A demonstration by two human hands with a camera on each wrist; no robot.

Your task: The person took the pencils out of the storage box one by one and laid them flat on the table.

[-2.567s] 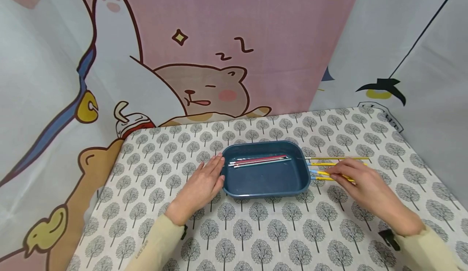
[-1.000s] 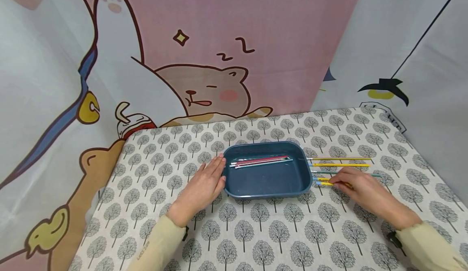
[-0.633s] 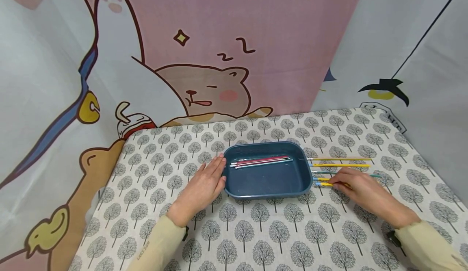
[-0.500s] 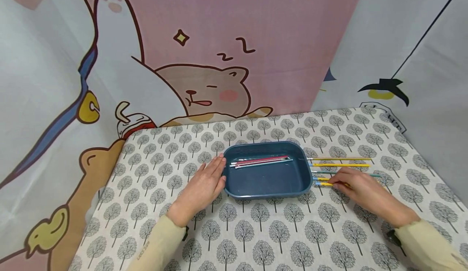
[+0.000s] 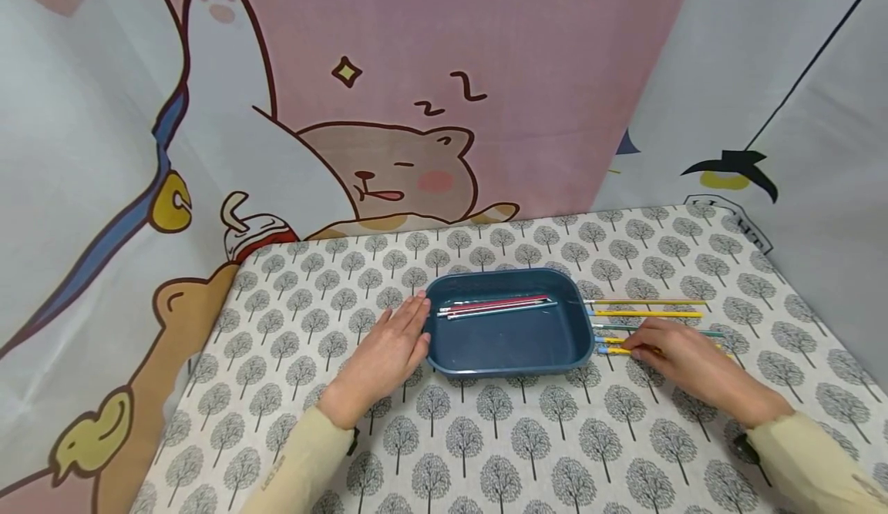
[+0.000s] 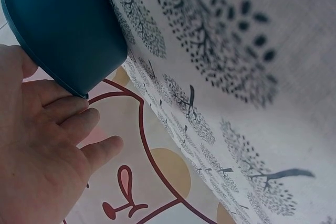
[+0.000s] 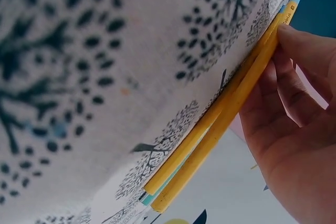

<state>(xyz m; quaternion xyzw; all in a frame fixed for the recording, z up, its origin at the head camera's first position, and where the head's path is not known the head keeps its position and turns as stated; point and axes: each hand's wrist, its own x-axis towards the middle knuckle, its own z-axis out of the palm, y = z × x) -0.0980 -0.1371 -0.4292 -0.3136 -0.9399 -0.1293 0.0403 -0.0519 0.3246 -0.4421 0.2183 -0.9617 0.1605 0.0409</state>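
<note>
A yellow pencil (image 7: 216,123) is pinched near its light-blue end between the thumb and fingers of the right hand (image 5: 683,360), right of centre in the head view; whether any part of it is lifted off the tabletop (image 5: 530,437) cannot be told. The left hand (image 5: 385,348) is held with its fingers extended, laid against the left end of the blue tray (image 5: 509,344) at the centre of the frame, and the two hands are well apart, with the tray between them. The pencil can be judged light and stiff, with a smooth painted barrel that may be rolled or swivelled if it is gripped too loosely. Since it is taken close to one end, the long free part, shown towards the lower left of the right wrist view, may be left to dip or swing; better balance would probably be had nearer the middle. A second yellow pencil (image 7: 175,158) is seen close alongside, so the grip is best kept narrow, lest both be caught. Little force should be needed, and the pencil is unlikely to be harmed by a firm pinch. The tray is judged to be rigid, light plastic, easily slid when pushed, and is best steadied by its end wall or rim
</note>
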